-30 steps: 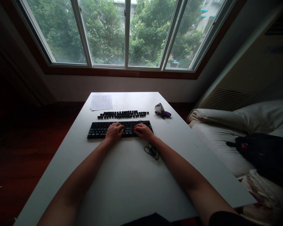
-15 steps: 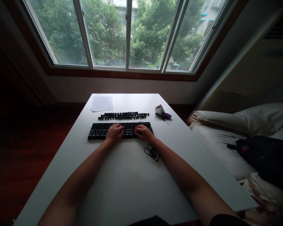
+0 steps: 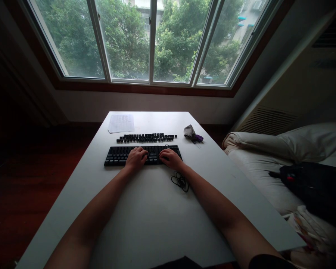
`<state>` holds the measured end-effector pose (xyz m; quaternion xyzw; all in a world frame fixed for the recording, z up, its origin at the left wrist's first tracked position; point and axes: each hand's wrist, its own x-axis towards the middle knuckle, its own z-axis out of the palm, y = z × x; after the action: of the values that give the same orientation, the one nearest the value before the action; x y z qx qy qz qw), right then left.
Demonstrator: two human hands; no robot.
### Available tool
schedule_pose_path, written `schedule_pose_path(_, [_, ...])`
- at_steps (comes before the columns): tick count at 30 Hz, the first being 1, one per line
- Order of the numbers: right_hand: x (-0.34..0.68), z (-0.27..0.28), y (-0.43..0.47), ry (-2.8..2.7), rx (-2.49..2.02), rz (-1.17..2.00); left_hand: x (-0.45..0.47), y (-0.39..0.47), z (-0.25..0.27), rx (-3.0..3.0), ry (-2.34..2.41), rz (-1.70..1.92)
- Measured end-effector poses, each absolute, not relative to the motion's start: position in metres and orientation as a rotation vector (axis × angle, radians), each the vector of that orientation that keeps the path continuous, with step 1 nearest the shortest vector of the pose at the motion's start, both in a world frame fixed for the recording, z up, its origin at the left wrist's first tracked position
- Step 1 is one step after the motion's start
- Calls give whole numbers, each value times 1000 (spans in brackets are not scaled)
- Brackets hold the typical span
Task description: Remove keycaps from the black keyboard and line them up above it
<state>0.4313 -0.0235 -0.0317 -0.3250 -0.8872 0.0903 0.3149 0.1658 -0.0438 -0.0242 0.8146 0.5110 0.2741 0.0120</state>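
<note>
the white tabletop (image 3: 145, 224) runs lengthwise toward the window. a black keyboard (image 3: 117, 155) lies across its far half, with a row of loose black keycaps (image 3: 146, 138) just beyond it and a sheet of paper (image 3: 121, 123) further back on the left. the left hand (image 3: 136, 158) and right hand (image 3: 171, 158) both rest on the keyboard, fingers loosely curled down onto the keys, gripping nothing. a coiled black cable (image 3: 180, 181) lies just beside the right wrist. a grey and purple bundle (image 3: 192, 133) sits near the right edge.
</note>
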Motion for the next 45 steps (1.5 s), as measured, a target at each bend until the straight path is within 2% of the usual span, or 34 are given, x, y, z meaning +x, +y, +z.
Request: schedule_pose_path(45, [430, -28, -26, -2336, -849, 236, 165, -43, -25, 2552, 1591, 841])
